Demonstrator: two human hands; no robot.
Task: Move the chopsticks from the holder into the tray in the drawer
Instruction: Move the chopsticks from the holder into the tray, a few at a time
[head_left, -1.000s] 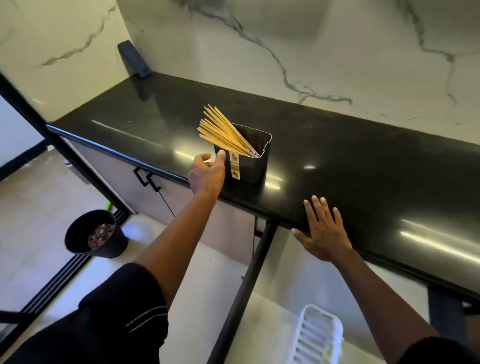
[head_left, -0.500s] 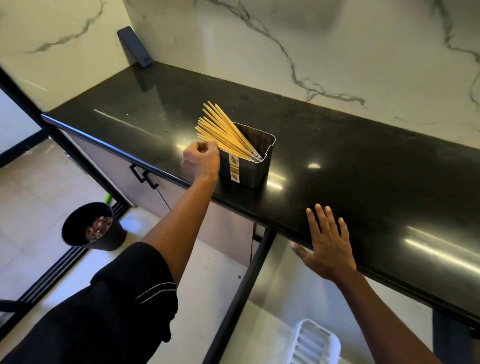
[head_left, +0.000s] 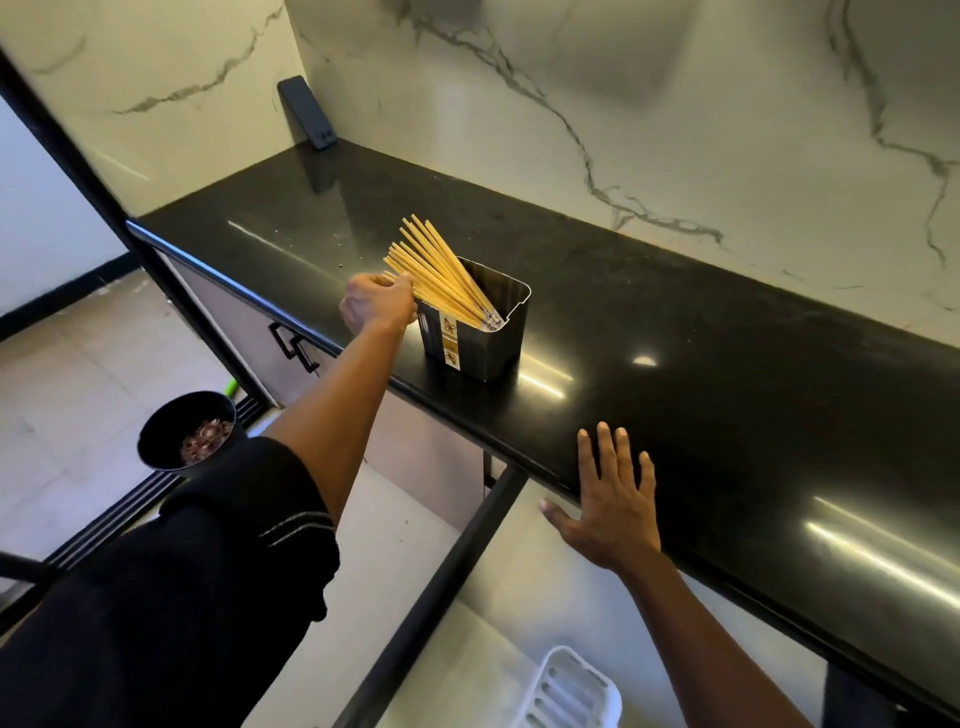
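A bundle of yellow wooden chopsticks (head_left: 439, 270) leans left out of a dark rectangular holder (head_left: 480, 332) that stands near the front edge of the black counter (head_left: 727, 374). My left hand (head_left: 376, 306) is at the lower chopsticks just left of the holder, with fingers curled around their ends. My right hand (head_left: 613, 499) lies flat, fingers spread, on the counter's front edge. Below it the drawer (head_left: 498, 613) stands pulled out, and a corner of the white slotted tray (head_left: 571, 691) shows at the bottom of the view.
A dark phone (head_left: 306, 119) leans against the marble wall in the back corner. A black round bin (head_left: 187, 431) stands on the floor at the left. A cabinet door with a black handle (head_left: 293, 345) sits under the counter's left part.
My left hand has risen from beside the holder's front to the lower chopsticks and closed its fingers on them. My right hand stays flat on the counter edge.
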